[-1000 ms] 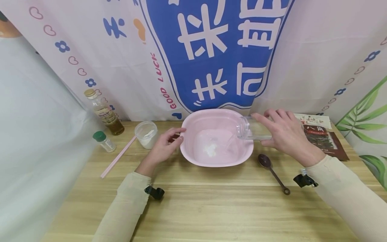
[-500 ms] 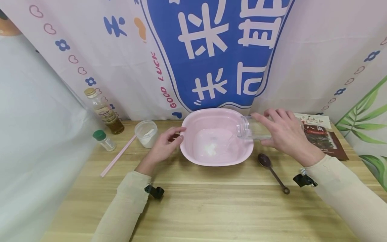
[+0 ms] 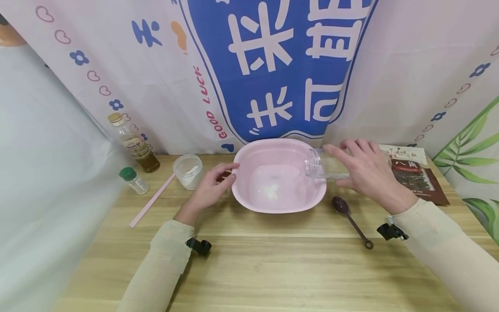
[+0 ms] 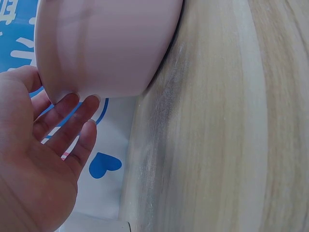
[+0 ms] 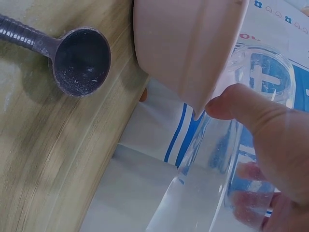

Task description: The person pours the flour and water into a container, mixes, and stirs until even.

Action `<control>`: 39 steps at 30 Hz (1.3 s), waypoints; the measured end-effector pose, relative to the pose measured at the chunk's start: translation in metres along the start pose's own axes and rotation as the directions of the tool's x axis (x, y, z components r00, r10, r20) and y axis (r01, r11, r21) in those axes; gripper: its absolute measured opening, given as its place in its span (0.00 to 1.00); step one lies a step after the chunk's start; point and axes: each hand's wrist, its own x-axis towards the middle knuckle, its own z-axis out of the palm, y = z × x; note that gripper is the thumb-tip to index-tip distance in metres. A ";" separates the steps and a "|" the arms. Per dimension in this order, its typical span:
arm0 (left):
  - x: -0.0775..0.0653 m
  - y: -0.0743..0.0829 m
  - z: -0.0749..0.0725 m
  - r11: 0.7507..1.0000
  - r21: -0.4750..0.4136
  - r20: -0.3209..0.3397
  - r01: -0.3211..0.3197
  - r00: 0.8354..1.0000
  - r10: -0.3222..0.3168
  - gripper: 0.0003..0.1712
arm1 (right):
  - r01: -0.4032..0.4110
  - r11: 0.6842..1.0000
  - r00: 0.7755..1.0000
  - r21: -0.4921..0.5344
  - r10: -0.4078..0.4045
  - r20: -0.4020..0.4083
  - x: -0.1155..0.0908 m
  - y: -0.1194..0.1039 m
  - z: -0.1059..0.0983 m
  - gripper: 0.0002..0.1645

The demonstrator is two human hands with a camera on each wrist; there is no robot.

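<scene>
A pink basin (image 3: 279, 207) stands on the table with clear liquid and a small white powdery patch (image 3: 271, 192) in its bottom. My left hand (image 3: 213, 185) holds the basin's left rim, thumb at the edge and fingertips against the outer wall, as the left wrist view shows. At the opposite rim my right hand (image 3: 366, 171) grips a clear glass jar (image 3: 331, 164), fingers round its body. The jar lies tipped nearly level, its mouth over the basin, and a thin stream of liquid runs from it. In the right wrist view the jar (image 5: 205, 164) overlaps the basin's rim.
A dark spoon (image 3: 352, 221) lies right of the basin, near a brown packet (image 3: 419, 182). On the left stand a tub of white powder (image 3: 188, 172), an oil bottle (image 3: 136, 149) and a green-capped shaker (image 3: 134, 180). Pink chopsticks (image 3: 152, 201) lie between them. A printed cloth (image 3: 265, 86) hangs behind.
The white patch in the basin has become smaller and fainter as liquid runs in from the jar. Both hands have stayed almost in place.
</scene>
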 end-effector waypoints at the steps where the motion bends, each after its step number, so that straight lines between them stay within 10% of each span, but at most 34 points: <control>1: 0.000 0.001 0.000 1.000 -0.001 0.001 0.001 1.000 -0.001 0.22 | 0.000 1.000 1.000 -0.001 0.000 0.000 0.000 0.000 0.000 0.59; 24: 0.000 0.001 0.000 1.000 -0.011 0.010 0.008 1.000 -0.008 0.23 | -0.091 0.989 0.996 0.115 0.092 -0.002 -0.007 0.001 0.006 0.57; 39: 0.000 0.001 0.000 1.000 -0.010 0.011 0.007 1.000 -0.007 0.23 | -0.231 0.897 0.964 0.377 0.264 -0.039 -0.016 0.011 0.019 0.57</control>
